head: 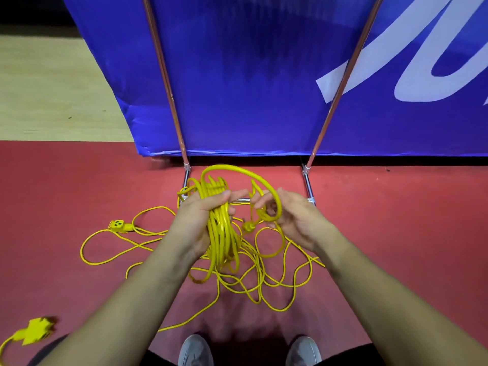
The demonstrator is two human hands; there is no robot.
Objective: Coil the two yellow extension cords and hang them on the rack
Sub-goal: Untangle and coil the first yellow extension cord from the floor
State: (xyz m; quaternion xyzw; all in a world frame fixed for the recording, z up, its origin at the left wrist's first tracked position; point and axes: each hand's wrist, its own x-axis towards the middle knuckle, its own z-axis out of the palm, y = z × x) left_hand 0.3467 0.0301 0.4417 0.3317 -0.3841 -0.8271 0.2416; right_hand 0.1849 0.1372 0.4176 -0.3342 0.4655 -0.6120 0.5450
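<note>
Left hand (196, 217) grips the partial coil (224, 233), right hand (293, 220) curls round the next loop (232, 168); slack (260, 273) at 6 o'clock remains uncoiled, rack (342, 83) apparently unused.

A big blue banner (237, 75) fills the far side, its lower edge meeting the floor. Large white lettering (396, 62) sweeps across its right part. The near ground is red flooring (66, 186); at the far left lies a strip of pale wood-look floor (52, 88). At the near edge two grey shoes show, left (195, 350) and right (303, 351), toes pointing to the banner.
</note>
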